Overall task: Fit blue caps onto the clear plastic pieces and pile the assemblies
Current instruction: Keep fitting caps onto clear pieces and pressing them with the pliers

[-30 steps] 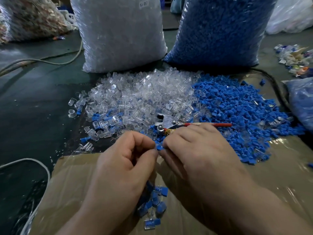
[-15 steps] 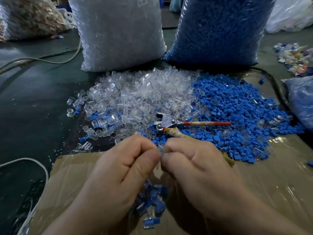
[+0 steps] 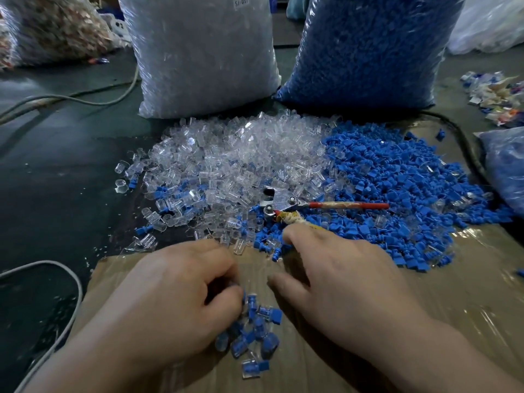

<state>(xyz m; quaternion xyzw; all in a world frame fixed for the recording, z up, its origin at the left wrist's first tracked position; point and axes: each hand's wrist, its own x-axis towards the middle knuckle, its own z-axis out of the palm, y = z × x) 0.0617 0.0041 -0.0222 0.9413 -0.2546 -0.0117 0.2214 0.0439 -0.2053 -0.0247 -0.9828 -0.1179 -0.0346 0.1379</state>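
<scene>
Head view, looking down on a dark surface (image 3: 42,180) with a sheet of cardboard (image 3: 453,307) laid over its near part. Left hand (image 3: 170,307) low over the cardboard, knuckles up, fingertips right at the small pile of assemblies (image 3: 255,336); grip curled inward, cannot tell whether anything sits inside it. Right hand (image 3: 340,285) just beside, apart from the left, grip loosely spread with nothing visible in it: forefinger stretched forward to the near edge of the blue caps (image 3: 397,194), thumb pointing toward the left hand. Pliers (image 3: 283,205) lying where the caps meet the clear pieces (image 3: 226,160), red handle pointing right, taped handle running toward the right forefinger. Clear pieces heaped left of the caps, the two heaps touching and mixed at the border. Behind them, upright, a bag of clear pieces (image 3: 204,52) and a bag of blue caps (image 3: 368,46). Grey cable (image 3: 42,97) at far left.
</scene>
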